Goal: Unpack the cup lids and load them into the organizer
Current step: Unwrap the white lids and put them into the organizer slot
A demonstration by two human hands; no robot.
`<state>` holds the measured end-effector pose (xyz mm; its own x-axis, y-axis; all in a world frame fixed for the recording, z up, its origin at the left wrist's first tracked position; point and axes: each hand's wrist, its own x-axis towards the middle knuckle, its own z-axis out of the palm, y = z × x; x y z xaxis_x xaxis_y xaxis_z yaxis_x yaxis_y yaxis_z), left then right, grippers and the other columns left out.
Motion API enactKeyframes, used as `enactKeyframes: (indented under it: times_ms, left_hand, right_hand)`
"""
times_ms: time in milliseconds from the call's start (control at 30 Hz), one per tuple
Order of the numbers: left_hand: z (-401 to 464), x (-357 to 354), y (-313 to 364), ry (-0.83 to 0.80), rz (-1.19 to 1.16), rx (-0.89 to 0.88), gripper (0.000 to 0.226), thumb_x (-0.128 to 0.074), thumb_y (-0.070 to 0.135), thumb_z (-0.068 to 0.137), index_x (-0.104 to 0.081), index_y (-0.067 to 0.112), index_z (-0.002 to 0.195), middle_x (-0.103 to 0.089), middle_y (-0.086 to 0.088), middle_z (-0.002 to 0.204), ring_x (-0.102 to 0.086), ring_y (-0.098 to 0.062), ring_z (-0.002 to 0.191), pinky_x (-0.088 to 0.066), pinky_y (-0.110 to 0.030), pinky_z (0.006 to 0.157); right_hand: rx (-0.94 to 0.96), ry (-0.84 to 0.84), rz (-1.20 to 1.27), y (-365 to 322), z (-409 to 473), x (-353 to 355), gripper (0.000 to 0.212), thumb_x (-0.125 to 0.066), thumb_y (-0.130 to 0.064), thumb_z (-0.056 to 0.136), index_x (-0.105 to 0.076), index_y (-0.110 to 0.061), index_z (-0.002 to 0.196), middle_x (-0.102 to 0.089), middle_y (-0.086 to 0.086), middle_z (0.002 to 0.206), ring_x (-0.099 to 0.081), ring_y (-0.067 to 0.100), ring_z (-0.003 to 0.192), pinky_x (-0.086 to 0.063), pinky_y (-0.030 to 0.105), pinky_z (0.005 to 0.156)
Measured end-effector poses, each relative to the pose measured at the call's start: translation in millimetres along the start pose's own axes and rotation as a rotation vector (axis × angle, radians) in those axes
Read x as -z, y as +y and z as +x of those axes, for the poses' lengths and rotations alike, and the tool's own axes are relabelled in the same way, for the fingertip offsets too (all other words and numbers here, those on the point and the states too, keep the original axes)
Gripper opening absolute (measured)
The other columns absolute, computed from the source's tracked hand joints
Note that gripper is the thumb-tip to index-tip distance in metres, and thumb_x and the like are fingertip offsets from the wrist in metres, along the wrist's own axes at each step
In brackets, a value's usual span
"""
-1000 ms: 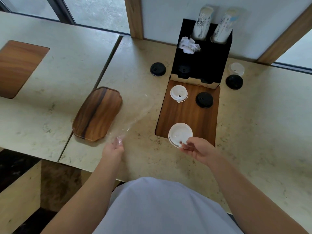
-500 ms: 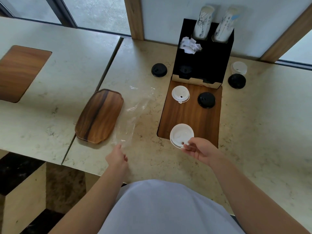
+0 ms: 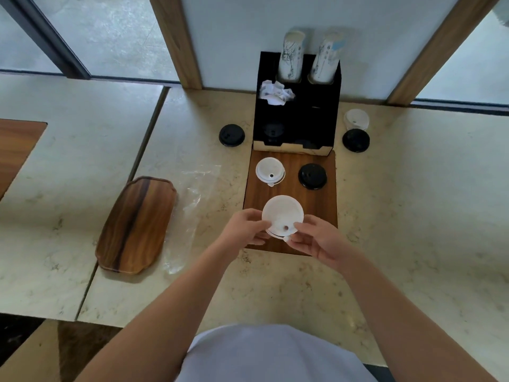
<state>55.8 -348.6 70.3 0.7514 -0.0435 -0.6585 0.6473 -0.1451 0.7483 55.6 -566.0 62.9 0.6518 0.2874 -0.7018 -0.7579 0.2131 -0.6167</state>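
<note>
**White lids held between both hands, organizer straight ahead**

The person is holding a small stack of white lids just above the near end of the wooden inlay in the surface. The left hand is pinching the stack's left edge, and the right hand is pinching its right edge near the sip hole, fingers curled rather than spread. The stack is lying flat, underside up, with no long axis to speak of.

The black organizer is standing directly beyond the hands, at the far end of the inlay, its low front slots facing the person. The stack seems to need carrying straight forward, over a loose white lid and a black lid lying between. Both hands are about equally near; the left slot looks to be holding a dark lid, though it is too dim to tell. The empty plastic sleeve is lying on the surface, left of the inlay.
</note>
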Motion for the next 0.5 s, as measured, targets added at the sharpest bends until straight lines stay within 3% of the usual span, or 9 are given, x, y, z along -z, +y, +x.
enactKeyframes:
  times_ms: [133, 267, 333, 433, 500]
  left_hand:
    - [11, -7, 12, -0.01, -0.081, 0.013, 0.027, -0.067, 0.007, 0.096, -0.069, 0.019, 0.119, -0.077, -0.007, 0.11, -0.077, -0.021, 0.095, -0.065, -0.036, 0.08]
    - [11, -21, 19, 0.165, -0.06, -0.045, 0.03, -0.068, 0.021, 0.096, -0.058, 0.021, 0.124, -0.069, -0.003, 0.113, -0.07, -0.017, 0.1, -0.064, -0.032, 0.08]
    - [9, -30, 23, 0.25, -0.13, -0.003, 0.028, -0.069, 0.029, 0.096, -0.058, 0.019, 0.119, -0.069, -0.004, 0.11, -0.07, -0.017, 0.098, -0.062, -0.03, 0.076]
    - [9, -38, 34, 0.13, -0.39, 0.165, 0.037, -0.073, 0.038, 0.093, -0.062, 0.013, 0.118, -0.075, -0.01, 0.109, -0.077, -0.024, 0.095, -0.065, -0.036, 0.081]
    - [9, -39, 40, 0.067, -0.545, 0.192, 0.042, -0.074, 0.036, 0.093, -0.062, 0.011, 0.123, -0.076, -0.014, 0.112, -0.078, -0.029, 0.095, -0.064, -0.043, 0.086]
  right_hand:
    - [0.102, 0.012, -0.123, -12, -3, 8, 0.038, -0.076, -0.014, 0.09, -0.063, -0.017, 0.126, -0.072, 0.007, 0.121, -0.075, 0.028, 0.102, -0.061, 0.04, 0.087]
    - [0.221, 0.22, -0.5, -20, 1, 5, 0.037, -0.077, -0.037, 0.089, -0.063, -0.026, 0.121, -0.073, -0.004, 0.113, -0.076, 0.013, 0.086, -0.06, 0.023, 0.071]
    - [0.366, 0.357, -0.779, -17, 5, 0, 0.041, -0.075, -0.046, 0.087, -0.063, -0.026, 0.121, -0.071, -0.012, 0.108, -0.071, 0.012, 0.083, -0.059, 0.021, 0.072]
    - [0.663, 0.518, -1.162, -10, 8, -12, 0.046, -0.076, -0.046, 0.087, -0.065, -0.022, 0.125, -0.068, -0.008, 0.108, -0.066, 0.012, 0.086, -0.059, 0.025, 0.076]
    - [0.819, 0.562, -1.307, -7, 9, -20, 0.048, -0.079, -0.044, 0.084, -0.067, -0.02, 0.124, -0.069, -0.003, 0.103, -0.064, 0.011, 0.08, -0.058, 0.025, 0.069]
